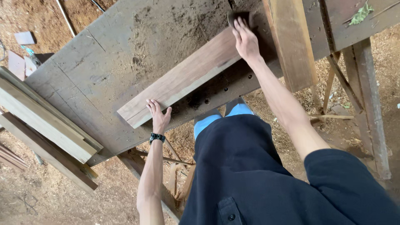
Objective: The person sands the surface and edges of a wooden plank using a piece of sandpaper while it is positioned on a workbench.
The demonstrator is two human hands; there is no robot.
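- Where the worn wooden workbench [125, 54] fills the upper centre of the frame, long wooden plank [187, 77] lying diagonally across it, lower end at centre, upper end toward top centre.
- Left hand [158, 114] flat, fingers spread, pressed against plank's lower end; black wristwatch [157, 137] on the wrist.
- Right hand [246, 39] open, palm down on plank's upper end, fingertips at a small dark block [238, 17]; grip on block not discernible.
- Stacked boards [46, 125] at left edge of frame.
- Sawdust-covered floor [54, 196] below.

Head camera looks steeply down, close above workbench [104, 54].
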